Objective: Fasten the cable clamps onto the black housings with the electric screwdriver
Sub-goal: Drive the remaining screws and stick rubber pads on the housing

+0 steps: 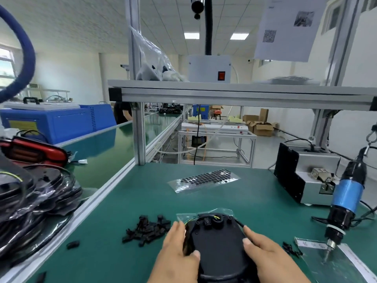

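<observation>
Pile of cable clamps (146, 230) on the desk (255, 193), just left of the black housing (216, 240). Your left hand (177, 250) grips the housing's left edge, thumb on top. Your right hand (265, 254) grips its right edge the same way. The electric screwdriver (346, 198) hangs right of the housing, tip down, untouched.

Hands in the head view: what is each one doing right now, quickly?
Left hand: holds the black housing by its left edge, thumb on top.
Right hand: holds the same housing by its right edge.
</observation>
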`<state>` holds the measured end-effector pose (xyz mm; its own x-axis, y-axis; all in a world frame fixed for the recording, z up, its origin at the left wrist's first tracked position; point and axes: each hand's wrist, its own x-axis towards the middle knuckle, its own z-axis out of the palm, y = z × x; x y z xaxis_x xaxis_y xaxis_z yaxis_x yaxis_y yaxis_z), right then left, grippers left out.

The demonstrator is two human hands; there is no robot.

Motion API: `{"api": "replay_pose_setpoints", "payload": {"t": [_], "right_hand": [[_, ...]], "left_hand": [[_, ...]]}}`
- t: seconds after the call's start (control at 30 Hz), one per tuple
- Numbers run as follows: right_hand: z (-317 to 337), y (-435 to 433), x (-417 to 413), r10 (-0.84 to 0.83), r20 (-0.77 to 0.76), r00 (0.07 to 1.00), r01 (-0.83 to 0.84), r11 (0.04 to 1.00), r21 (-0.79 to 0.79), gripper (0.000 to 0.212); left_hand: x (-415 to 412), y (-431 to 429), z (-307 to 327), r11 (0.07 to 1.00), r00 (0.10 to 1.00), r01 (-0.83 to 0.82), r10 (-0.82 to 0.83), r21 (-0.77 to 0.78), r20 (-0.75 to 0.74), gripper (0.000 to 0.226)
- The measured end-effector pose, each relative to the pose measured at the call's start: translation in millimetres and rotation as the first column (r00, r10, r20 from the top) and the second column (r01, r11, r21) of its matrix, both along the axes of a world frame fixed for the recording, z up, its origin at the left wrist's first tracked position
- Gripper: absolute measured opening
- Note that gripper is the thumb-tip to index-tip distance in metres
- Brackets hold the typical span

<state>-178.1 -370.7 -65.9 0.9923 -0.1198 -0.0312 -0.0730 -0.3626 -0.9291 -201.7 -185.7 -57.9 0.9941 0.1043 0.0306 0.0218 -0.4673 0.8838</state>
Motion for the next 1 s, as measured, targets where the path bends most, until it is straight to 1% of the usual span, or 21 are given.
{"api": "replay_pose_setpoints", "payload": {"t": [0.07,0.17,0.3,0.4,0.43,0.53,0.6,0.67,0.8,1.0], "right_hand": [[3,4,3,-0.009,0.030,1.000,0.007,0.998,0.059,0.037],[12,12,12,0.009,0.054,0.999,-0.014,0.994,0.104,0.040],[29,34,32,0.046,0.103,0.994,-0.058,0.990,0.125,0.023],[46,66,53,0.119,0.091,0.989,-0.137,0.962,0.237,0.023],[52,79,60,0.151,0.079,0.985,-0.167,0.946,0.277,0.023],[67,115,89,0.235,0.054,0.970,-0.240,0.918,0.317,0.021],[76,141,109,0.284,0.050,0.958,-0.284,0.902,0.324,0.021],[80,166,131,0.335,0.049,0.941,-0.330,0.879,0.343,0.021],[85,214,178,0.428,0.054,0.902,-0.413,0.823,0.389,0.020],[74,280,258,0.489,0.046,0.871,-0.473,0.811,0.344,0.021]], "left_hand": [[-2,-1,3,1.000,1.000,-0.015,0.015,-0.008,-0.001,0.074],[-3,5,8,0.998,0.998,-0.047,0.049,-0.048,0.048,0.081],[-1,30,18,0.955,0.979,-0.098,0.143,-0.279,0.145,0.082],[10,56,23,0.890,0.965,-0.091,0.190,-0.447,0.182,0.081],[15,65,25,0.874,0.960,-0.087,0.201,-0.478,0.193,0.080],[32,89,31,0.858,0.930,-0.101,0.262,-0.503,0.259,0.081],[44,105,36,0.836,0.898,-0.161,0.345,-0.524,0.273,0.083],[55,121,40,0.842,0.871,-0.240,0.407,-0.483,0.276,0.084],[90,149,46,0.800,0.815,-0.367,0.522,-0.475,0.249,0.082],[158,183,50,0.694,0.739,-0.488,0.651,-0.530,0.172,0.084]]}}
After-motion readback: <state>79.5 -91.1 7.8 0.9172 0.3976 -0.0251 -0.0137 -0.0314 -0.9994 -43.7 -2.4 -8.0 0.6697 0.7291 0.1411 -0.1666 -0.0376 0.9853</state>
